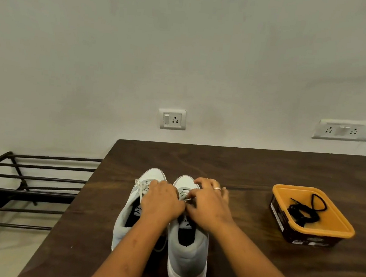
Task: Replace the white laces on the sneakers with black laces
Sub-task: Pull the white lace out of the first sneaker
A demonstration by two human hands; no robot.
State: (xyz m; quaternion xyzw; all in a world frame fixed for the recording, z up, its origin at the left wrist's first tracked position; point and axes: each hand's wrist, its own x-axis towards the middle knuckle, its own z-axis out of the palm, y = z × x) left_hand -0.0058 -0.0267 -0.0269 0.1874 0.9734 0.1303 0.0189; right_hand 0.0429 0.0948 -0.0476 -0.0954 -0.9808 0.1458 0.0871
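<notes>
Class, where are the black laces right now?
In the head view, the black laces lie in the orange tub on the table, right of the sneakers.

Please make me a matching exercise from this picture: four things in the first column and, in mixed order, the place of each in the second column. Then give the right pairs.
Column one
1. black laces
2. sneakers
3. metal rack
4. socket plate

Column two
a. on the wall, beyond the far edge of the table
b. on the table, left hand and right hand at the white lace
c. inside the orange-rimmed tub
d. on the floor, left of the table

Pairs: 1-c; 2-b; 3-d; 4-a
</notes>
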